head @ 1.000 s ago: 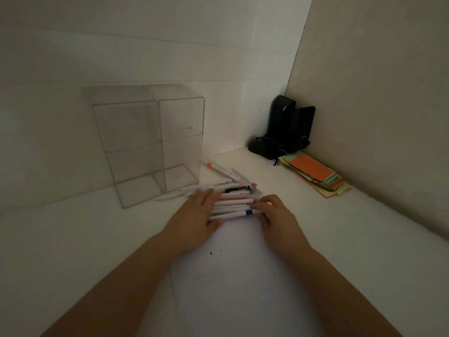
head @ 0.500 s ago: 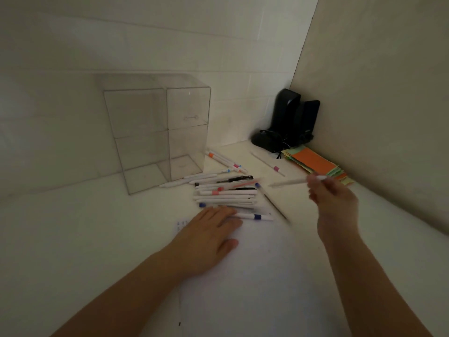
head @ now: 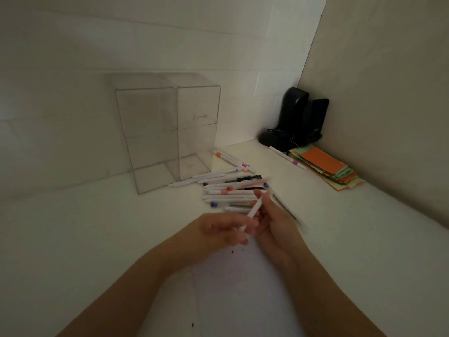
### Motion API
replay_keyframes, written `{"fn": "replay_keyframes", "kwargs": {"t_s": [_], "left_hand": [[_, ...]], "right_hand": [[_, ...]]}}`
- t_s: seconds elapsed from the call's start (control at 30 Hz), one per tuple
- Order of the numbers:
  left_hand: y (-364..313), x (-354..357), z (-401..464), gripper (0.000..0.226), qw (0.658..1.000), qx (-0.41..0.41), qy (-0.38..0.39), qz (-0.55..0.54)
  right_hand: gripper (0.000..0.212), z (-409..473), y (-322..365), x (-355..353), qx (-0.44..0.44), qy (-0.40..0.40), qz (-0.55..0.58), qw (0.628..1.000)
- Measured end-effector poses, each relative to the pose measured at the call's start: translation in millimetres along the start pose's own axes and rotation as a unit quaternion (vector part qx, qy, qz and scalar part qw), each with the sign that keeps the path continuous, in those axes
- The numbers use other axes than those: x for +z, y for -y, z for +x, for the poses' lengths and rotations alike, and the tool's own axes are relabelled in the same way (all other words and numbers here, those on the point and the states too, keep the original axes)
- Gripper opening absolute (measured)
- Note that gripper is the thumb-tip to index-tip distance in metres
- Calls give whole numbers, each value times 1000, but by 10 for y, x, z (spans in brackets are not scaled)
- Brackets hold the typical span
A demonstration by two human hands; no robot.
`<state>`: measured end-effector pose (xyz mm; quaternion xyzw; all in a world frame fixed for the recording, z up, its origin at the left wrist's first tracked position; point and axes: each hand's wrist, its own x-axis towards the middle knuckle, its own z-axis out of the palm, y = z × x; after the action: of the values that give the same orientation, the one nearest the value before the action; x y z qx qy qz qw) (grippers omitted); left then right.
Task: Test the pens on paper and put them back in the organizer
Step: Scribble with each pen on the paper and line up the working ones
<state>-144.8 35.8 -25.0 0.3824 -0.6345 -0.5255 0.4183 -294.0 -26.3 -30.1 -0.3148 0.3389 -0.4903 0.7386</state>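
I hold one white pen (head: 255,208) between both hands — my right hand (head: 277,224) pinches the upper barrel, my left hand (head: 226,228) closes on the lower tip end, probably to pull a cap, though blur hides that. The pen is tilted, top end toward 1 o'clock, above the paper (head: 243,288).

It looks light, stiff and smooth, so I judge it could slip or roll; gripping mid-barrel, close to the tip, should give control for writing. The cap, if there is one, is small and easy to drop.

The other pens (head: 230,193) lie in a loose pile at 12 o'clock from my hands, more scattered toward 1 o'clock. The organizer (head: 167,132) stands upright and empty at 11 o'clock, clear-walled — its thin edges are hard to see, so I would aim pens in from above.

Open room lies on the paper toward 6 o'clock. The notes (head: 325,166) sit at 2 o'clock beside the side wall, well apart.
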Motion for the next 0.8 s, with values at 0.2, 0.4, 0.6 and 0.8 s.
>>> {"fn": "replay_keyframes", "kwargs": {"t_s": [0.2,0.4,0.6,0.8], "left_hand": [[104,-178,-51,57,997,3,44,-69],[194,-187,-7,51,991,6,5,-136],[181,-163,-23,37,991,30,-13,-126],[64,-192,51,55,985,-44,-84,-140]], "right_hand": [[59,17,-80,-44,-64,12,-57,996],[35,-73,-77,22,-163,98,-206,960],[33,-103,-184,45,-249,136,-358,889],[11,-100,-112,53,-259,43,-240,935]]}}
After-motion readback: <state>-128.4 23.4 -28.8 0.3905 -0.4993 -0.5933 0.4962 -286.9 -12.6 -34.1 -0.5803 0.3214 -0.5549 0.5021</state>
